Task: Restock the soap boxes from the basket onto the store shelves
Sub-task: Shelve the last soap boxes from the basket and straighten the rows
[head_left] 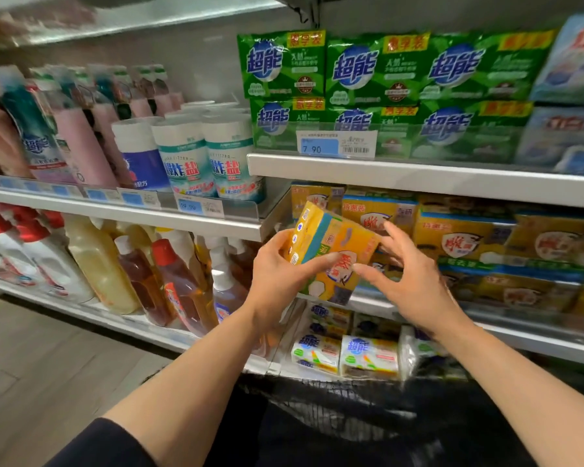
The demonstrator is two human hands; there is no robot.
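A yellow soap box [331,244] with a teal stripe and red print is held tilted in front of the middle shelf [418,178]. My left hand [284,274] grips its left end, thumb across the front. My right hand [408,281] is beside the box's right side with fingers spread and straight, fingertips at its edge. Behind it, matching yellow soap boxes [459,237] are stacked in rows. The dark mesh basket [334,402] sits low in front of me, its contents hidden.
Green soap packs [378,69] fill the shelf above, with a price tag [338,144]. White soap packs [368,355] lie on the lower shelf. Bottles [169,274] and canisters [186,156] stand on the left shelves. Floor shows at lower left.
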